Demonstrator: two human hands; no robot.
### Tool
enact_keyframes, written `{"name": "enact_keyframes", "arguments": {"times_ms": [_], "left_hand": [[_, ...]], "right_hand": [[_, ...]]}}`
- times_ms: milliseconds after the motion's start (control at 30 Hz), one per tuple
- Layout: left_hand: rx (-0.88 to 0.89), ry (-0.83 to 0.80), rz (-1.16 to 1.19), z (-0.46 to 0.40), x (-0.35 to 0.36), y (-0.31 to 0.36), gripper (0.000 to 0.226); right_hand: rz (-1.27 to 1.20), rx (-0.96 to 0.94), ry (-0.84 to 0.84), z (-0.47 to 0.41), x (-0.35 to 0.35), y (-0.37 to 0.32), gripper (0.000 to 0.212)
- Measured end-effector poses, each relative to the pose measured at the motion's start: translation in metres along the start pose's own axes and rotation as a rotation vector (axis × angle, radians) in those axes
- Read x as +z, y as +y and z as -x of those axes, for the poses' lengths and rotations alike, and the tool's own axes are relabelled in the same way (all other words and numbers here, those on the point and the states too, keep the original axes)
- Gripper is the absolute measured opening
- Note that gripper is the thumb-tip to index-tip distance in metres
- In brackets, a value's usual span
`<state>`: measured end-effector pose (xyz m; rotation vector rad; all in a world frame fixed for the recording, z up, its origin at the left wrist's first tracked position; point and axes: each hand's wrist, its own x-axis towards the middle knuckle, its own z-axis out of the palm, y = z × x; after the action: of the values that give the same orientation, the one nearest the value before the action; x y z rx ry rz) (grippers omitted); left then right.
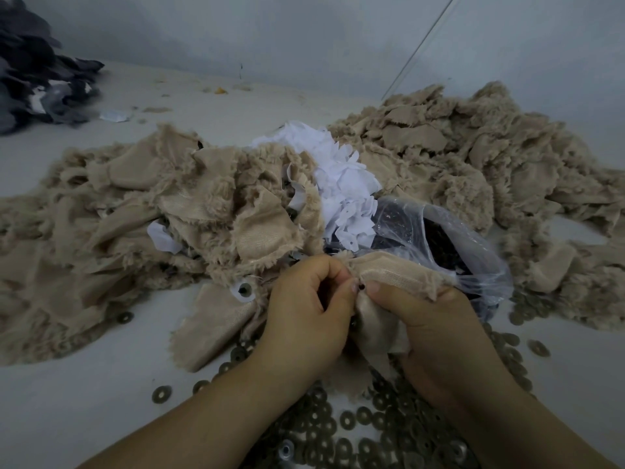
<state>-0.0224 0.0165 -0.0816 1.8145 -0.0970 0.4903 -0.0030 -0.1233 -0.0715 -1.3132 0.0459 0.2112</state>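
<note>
At the near centre of the table: a beige plush fabric piece (389, 275) was held up between both hands, just above the washers and just in front of the plastic bag.
Left hand (304, 309): fingers curled, thumb and fingertips pinching the left end of the fabric piece.
Right hand (436, 330): wrapped round the right part of the piece, thumb pressed flat on top.
Dark stud (362, 286): a small dark dot sat on the piece, right between the two thumb tips.
Washers (338, 434): a dense scatter under and between the forearms, thinning out towards the left and right.
Plastic bag (449, 238): clear, mouth open, dark contents inside; it touched the right hand's far side.
White pieces (341, 177): heaped between the two beige piles, spilling onto the bag's rim.
Left beige pile (118, 204): ran to the left frame edge.
Right beige pile (473, 157): ran to the right frame edge, close to the wall (304, 35).
Flat beige piece (216, 316): lay just left of the left hand.
Open room: bare table (84, 384) lay at the near left, and more beyond the piles up to the wall.
Grey fabric heap (33, 72): far left corner, well apart from the hands.
</note>
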Motion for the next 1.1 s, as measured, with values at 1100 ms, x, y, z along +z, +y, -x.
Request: {"name": "enact_keyframes", "arguments": {"times_ms": [1100], "left_hand": [[0.431,-0.494,-1.142,-0.086,0.003,0.018,0.026]], "right_hand": [[0.278,-0.107,-0.055,-0.010,-0.012,0.001,0.026]]}}
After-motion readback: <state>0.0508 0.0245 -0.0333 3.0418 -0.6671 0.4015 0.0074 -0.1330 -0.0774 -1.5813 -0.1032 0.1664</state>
